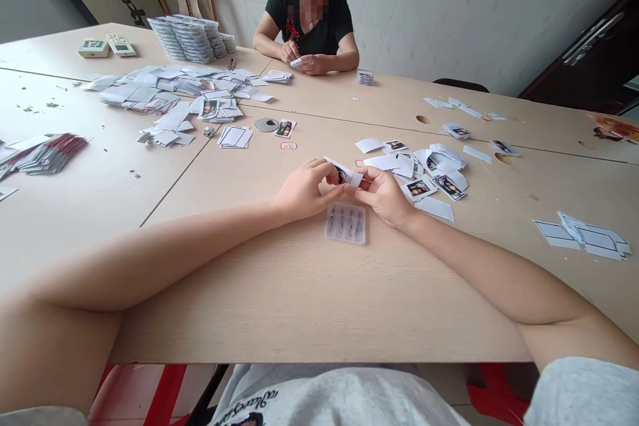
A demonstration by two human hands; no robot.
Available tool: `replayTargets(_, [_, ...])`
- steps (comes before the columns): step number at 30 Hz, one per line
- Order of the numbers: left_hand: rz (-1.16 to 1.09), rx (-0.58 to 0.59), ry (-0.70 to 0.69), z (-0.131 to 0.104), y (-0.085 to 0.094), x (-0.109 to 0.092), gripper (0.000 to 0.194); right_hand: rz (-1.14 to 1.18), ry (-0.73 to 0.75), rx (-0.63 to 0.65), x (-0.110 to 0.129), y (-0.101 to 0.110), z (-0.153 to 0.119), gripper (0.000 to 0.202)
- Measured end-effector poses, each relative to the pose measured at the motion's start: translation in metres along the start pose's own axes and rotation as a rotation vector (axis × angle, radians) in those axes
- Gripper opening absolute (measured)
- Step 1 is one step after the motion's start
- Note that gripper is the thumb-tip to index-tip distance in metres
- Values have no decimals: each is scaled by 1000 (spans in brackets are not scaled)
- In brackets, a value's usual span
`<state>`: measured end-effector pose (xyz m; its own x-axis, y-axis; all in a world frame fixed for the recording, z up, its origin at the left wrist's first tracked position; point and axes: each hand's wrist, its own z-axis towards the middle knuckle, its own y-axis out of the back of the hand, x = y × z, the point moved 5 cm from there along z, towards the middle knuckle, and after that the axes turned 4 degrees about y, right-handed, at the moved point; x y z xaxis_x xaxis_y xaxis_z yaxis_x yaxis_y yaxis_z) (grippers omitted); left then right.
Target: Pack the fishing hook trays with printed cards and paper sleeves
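Observation:
Between my two hands is a small printed card (pixel 353 179), white with a dark picture on it. My left hand (pixel 310 188) pinches its left side, and the fingers of my right hand (pixel 383 194) close on its right edge. Just below my hands a clear plastic case (pixel 345 223) lies flat on the table, with several small dark items in its compartments; I cannot make out what they are. A loose pile of similar cards and white slips (pixel 418 188) lies right beside my right hand.
Across the pale table (pixel 319 306) a person (pixel 312 20) handles a small item. Heaped white cards (pixel 164 90) and stacked clear cases (pixel 187 36) stand at the back left. A tape roll (pixel 266 124) lies mid-table; more slips (pixel 582 236) are at the right.

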<state>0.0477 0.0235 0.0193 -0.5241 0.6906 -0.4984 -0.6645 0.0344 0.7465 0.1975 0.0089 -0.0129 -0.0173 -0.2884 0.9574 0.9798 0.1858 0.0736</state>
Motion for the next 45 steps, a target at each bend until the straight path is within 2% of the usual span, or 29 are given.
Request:
replayTargets(8, [-158, 68, 20, 6, -2, 5, 20, 20, -9, 12, 0, 0, 0, 26])
replayTargets(16, [-162, 59, 23, 6, -3, 5, 13, 44, 25, -8, -7, 3, 3, 21])
replayTargets(26, [-285, 60, 145, 7, 0, 7, 13, 131, -35, -82, -11, 8, 4, 24])
replayTargets(32, [-381, 44, 202, 9, -1, 12, 14, 240, -97, -115, -8, 7, 4, 22])
replayTargets(39, [-522, 46, 299, 8, -4, 20, 18, 332, -161, -154, -9, 8, 4, 29])
replayTargets(45, [-545, 39, 384, 8, -3, 26, 14, 342, -190, -168, -8, 8, 4, 30])
